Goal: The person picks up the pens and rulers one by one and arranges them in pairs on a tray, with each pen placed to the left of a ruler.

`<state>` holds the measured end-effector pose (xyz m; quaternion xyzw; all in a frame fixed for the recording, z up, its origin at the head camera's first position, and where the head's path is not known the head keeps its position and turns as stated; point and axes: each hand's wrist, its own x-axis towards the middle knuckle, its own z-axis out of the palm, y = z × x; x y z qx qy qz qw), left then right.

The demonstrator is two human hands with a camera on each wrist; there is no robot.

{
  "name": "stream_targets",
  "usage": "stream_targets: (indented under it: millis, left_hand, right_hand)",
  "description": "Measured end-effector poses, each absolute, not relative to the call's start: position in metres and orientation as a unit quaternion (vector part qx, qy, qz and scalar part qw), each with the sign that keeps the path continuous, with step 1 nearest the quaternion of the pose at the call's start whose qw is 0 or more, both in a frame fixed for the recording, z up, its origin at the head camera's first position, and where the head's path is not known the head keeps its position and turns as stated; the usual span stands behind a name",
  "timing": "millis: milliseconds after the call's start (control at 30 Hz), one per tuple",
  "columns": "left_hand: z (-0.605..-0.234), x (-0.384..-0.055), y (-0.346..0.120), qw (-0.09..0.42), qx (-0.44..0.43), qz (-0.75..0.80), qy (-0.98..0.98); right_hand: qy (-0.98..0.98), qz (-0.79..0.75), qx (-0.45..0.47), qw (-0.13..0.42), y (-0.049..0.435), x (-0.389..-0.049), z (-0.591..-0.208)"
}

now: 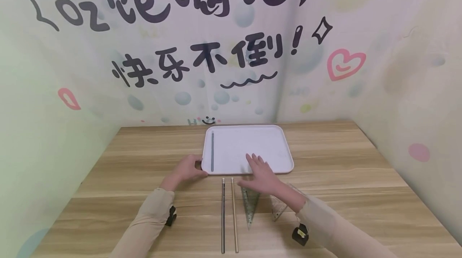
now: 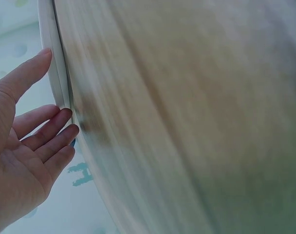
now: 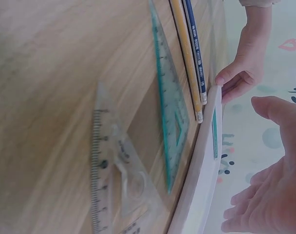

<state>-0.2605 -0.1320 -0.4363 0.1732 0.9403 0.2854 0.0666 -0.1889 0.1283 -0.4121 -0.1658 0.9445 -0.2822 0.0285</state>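
Observation:
A white tray (image 1: 252,150) lies at the back of the table, a dark green pencil (image 1: 212,152) along its left side. At the tray's front left corner, my left hand (image 1: 185,170) holds the rim between thumb and fingers. My right hand (image 1: 261,176) is over the tray's front edge, fingers spread, holding nothing. Below it lies a green triangular ruler (image 3: 170,107); a clear triangular ruler (image 3: 109,161) is farther right, partly hidden by the right forearm in the head view. A dark blue pencil (image 1: 223,218) and a yellow pencil (image 1: 234,218) lie side by side before the tray.
The wooden table (image 1: 144,150) backs onto a printed wall sheet (image 1: 202,101) with large dark lettering. Pale walls stand close on the left and right sides. Both wrists carry small black devices.

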Motion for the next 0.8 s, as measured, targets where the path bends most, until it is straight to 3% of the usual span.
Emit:
stream_targets:
  millis: [800]
  left_hand:
    - [-0.434, -0.259, -0.131, 0.070, 0.173, 0.299, 0.936]
  right_hand:
    - [0.929, -0.304, -0.207, 0.030, 0.144, -0.182, -0.420]
